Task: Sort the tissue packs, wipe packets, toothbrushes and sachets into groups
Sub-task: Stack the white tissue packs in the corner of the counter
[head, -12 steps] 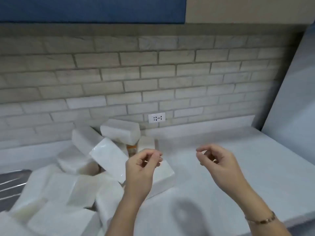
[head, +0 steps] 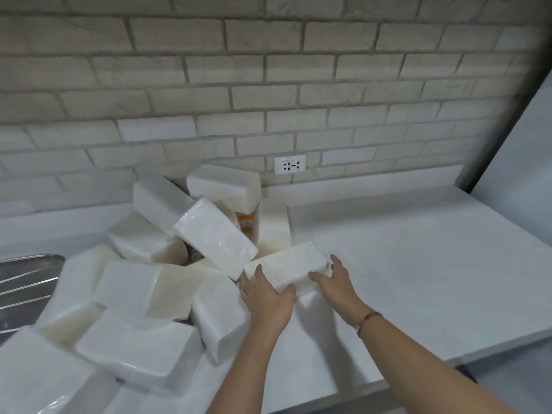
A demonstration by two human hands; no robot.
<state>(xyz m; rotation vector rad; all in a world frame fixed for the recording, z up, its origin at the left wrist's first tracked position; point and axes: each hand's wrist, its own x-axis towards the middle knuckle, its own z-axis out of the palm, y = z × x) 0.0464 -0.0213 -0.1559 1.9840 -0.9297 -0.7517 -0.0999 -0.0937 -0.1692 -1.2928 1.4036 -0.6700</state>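
Observation:
A heap of white plastic-wrapped tissue packs (head: 149, 288) covers the left of the white counter (head: 418, 264). One tissue pack (head: 286, 262) lies at the heap's right edge, flat on the counter. My left hand (head: 265, 297) holds its left end, thumb on the front face. Around its right end sits my right hand (head: 336, 282), thumb on the front and fingers behind the corner. An orange-labelled packet (head: 247, 225) shows between the packs at the back, mostly hidden. No toothbrushes or sachets can be seen.
A steel sink drainer (head: 24, 282) lies at the far left, partly under the heap. The brick wall carries a white socket (head: 289, 164). A grey panel (head: 522, 138) stands at the right end. The counter's front edge (head: 448, 363) runs diagonally at lower right.
Both hands were raised above the counter with curled fingers holding nothing. They have dropped forward onto the tissue pack at the heap's right edge. The view has tilted down and closer.

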